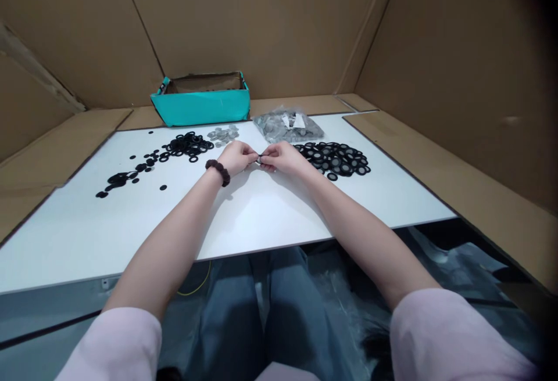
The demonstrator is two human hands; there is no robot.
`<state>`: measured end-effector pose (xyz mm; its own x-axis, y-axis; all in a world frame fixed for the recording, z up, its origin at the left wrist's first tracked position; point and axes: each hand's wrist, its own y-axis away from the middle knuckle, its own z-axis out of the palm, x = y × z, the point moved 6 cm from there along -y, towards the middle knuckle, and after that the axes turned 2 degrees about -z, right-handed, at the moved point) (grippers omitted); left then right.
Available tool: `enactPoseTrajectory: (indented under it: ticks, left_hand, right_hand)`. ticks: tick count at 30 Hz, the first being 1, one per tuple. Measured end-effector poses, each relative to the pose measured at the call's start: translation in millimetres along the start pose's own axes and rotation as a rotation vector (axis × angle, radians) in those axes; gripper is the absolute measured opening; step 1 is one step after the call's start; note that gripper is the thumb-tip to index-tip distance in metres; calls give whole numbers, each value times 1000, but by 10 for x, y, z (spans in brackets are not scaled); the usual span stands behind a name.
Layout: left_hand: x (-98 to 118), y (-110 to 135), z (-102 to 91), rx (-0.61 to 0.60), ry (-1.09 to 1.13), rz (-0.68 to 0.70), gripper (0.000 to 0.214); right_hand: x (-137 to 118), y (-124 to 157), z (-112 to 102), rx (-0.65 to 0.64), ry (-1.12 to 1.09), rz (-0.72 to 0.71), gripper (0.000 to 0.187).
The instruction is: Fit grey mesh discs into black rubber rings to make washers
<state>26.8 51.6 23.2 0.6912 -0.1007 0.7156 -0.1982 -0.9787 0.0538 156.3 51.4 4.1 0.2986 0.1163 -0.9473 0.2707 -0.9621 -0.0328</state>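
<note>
My left hand (238, 157) and my right hand (282, 157) meet over the middle of the white table (244, 218), fingers pinched together on one small black ring (260, 160) between them. A dark bead bracelet (218, 171) circles my left wrist. Just right of my right hand lies a heap of black rings with grey mesh centres (335, 159). To the left lies a pile of plain black rings (188, 145), with more scattered further left (124, 179). A small heap of grey mesh discs (223, 134) sits beyond my left hand.
A clear plastic bag of grey discs (288, 126) lies at the back of the table. A teal box (203, 100) stands behind it against the cardboard walls (270, 27). Cardboard sheets flank the table on both sides. My legs show below the table's near edge.
</note>
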Motion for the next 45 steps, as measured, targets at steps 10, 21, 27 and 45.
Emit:
enactPoseTrajectory:
  ticks: [10,21,27,45]
  left_hand:
    - [-90,-67,79,193,157,-21,12]
    - [-38,-32,71,117,321,-55,24]
    - [-67,-73,64,103,278,-28,27]
    - [-117,-80,81,85,223,-32,11]
  right_hand:
    - [44,17,-12,128,-145,112,21]
    - [80,24,27,-33,-395,245,15]
    - [102,-12,36,-28,-314,180,19]
    - [-16,31,-108,97,-14,5,16]
